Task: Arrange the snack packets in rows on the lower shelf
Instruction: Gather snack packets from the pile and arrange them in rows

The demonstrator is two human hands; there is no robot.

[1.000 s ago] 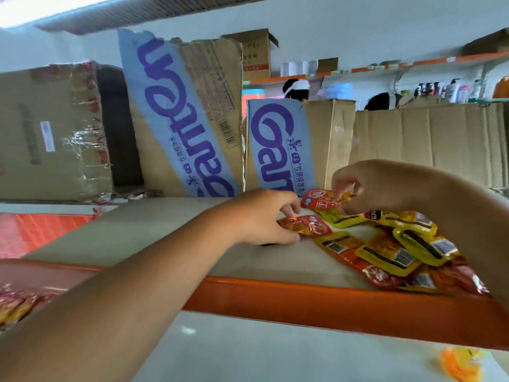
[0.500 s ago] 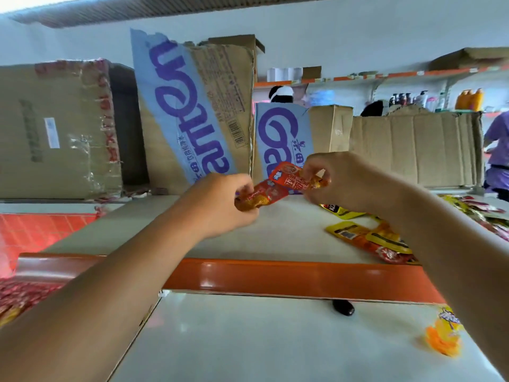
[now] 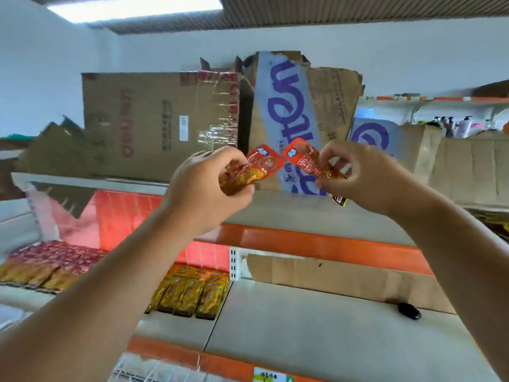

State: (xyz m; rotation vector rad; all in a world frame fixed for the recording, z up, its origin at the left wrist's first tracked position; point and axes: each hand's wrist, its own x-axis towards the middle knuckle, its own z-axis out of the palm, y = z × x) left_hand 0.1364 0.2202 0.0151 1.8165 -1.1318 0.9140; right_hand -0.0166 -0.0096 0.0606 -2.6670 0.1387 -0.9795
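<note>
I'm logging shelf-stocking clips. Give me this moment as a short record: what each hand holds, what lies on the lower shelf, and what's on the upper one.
left hand: grips a red snack packet, raised in front of the upper shelf
right hand: pinches a second red packet; a yellow-and-black packet end pokes out below the fingers
lower shelf: yellow-brown packets in rows at left-centre, red packets further left
lower shelf, right part: small black object near the back
upper shelf: cardboard boxes
</note>
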